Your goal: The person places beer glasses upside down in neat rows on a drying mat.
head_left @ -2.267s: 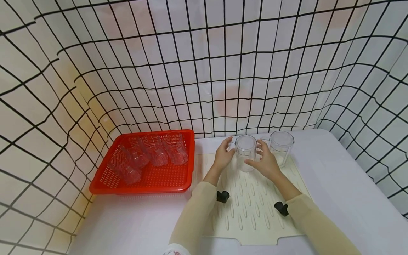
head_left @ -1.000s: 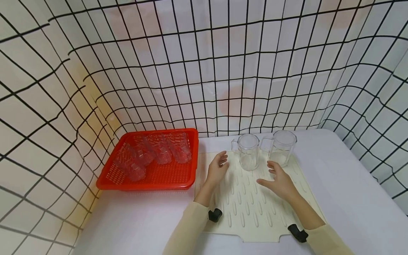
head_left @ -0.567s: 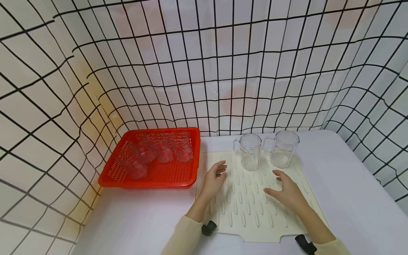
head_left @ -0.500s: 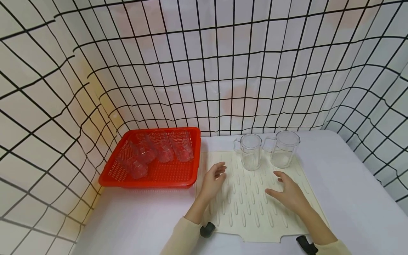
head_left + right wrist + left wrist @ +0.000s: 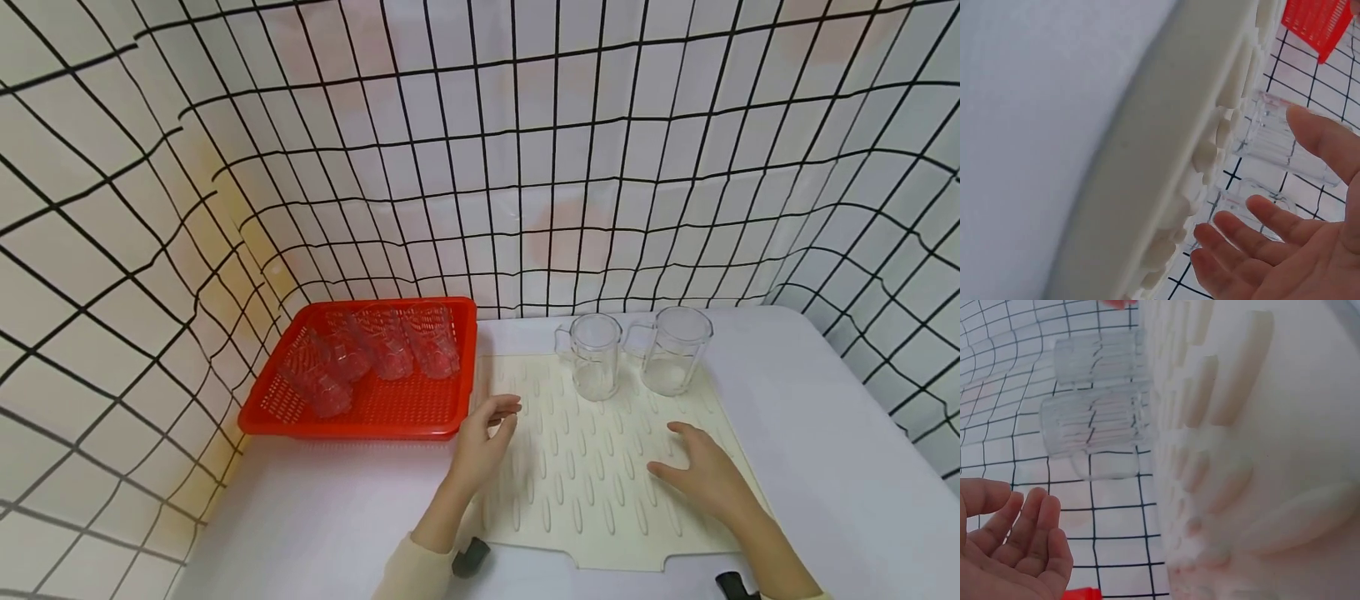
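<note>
Two clear mugs stand upright at the back of a cream ridged mat (image 5: 555, 500). The nearer-left mug (image 5: 596, 358) and the right mug (image 5: 675, 352) both have their handles toward the left. My left hand (image 5: 483, 442) hovers over the mat's left edge beside the red basket, fingers loosely bent around nothing. In the left wrist view its palm and fingers (image 5: 1029, 544) face up, apart from the mugs. My right hand (image 5: 705, 471) is over the mat's right side, thumb and fingers spread with nothing between them. The right wrist view shows that hand (image 5: 1285, 250) overlapping the mugs.
A red plastic basket (image 5: 420, 429) stands left of the mat, with several clear mugs (image 5: 435, 346) lying tilted in it. White wall covering with a black grid (image 5: 555, 150) encloses the back and sides of the white table (image 5: 315, 517).
Both hands were around the left mug at first, then came away from it. They have drawn back toward me and moved apart, while the mug stays standing on the mat.
</note>
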### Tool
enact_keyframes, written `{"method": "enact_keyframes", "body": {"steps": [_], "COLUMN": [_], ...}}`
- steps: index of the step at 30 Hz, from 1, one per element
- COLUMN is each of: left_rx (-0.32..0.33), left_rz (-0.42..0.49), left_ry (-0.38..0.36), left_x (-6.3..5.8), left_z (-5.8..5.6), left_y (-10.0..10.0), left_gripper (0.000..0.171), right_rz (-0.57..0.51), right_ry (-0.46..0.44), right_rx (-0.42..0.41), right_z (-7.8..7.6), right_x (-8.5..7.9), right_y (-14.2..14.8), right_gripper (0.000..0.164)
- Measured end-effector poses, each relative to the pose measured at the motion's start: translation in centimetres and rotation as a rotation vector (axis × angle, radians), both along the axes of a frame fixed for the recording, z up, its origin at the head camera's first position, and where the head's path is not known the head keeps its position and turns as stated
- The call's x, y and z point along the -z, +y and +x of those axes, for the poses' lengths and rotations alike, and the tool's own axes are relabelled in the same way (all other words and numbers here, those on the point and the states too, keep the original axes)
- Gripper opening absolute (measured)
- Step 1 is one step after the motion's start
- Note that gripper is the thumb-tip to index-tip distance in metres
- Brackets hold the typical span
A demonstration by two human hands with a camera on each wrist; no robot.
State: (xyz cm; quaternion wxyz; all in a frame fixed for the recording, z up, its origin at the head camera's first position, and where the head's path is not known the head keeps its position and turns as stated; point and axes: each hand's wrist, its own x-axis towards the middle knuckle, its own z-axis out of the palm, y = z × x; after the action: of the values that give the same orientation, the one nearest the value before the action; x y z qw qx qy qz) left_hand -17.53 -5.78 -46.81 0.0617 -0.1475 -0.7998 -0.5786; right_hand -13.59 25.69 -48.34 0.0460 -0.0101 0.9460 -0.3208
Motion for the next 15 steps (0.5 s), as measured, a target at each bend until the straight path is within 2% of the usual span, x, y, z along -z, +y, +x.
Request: {"method": "enact_keyframes", "body": {"steps": [3, 4, 11, 13, 15], "left_rx": [-0.005, -0.007, 0.008, -0.006, -0.051], "left_rz": [0.006, 0.006, 0.05, 0.053, 0.051], "left_ry": [-0.001, 0.006, -0.003, 0.031, 0.079], "left_x": [-0.6, -0.2, -1.8, -2.4, -2.9], "left_z": [0.5, 0.5, 1.8, 2.0, 2.0], "left_y": [-0.6, -1.0, -2.9, -3.7, -4.8], "left_gripper": [0.024, 0.023, 0.019, 0.018, 0.018], "right_rz": [0.007, 0.015, 0.079, 0.085, 0.095], "right_ry": [0.022, 0.028, 0.02, 0.015, 0.007], "right_rx": [-0.002, 0.0, 0.018, 0.011, 0.004], "right_z": [0.1, 0.1, 0.5, 0.6, 0.6], "right_x": [0.2, 0.2, 0.9, 1.0, 1.0], "right_y": [0.4, 0.6, 2.2, 2.6, 2.8], "right_gripper": [0.078, 0.078, 0.077, 0.078, 0.079]}}
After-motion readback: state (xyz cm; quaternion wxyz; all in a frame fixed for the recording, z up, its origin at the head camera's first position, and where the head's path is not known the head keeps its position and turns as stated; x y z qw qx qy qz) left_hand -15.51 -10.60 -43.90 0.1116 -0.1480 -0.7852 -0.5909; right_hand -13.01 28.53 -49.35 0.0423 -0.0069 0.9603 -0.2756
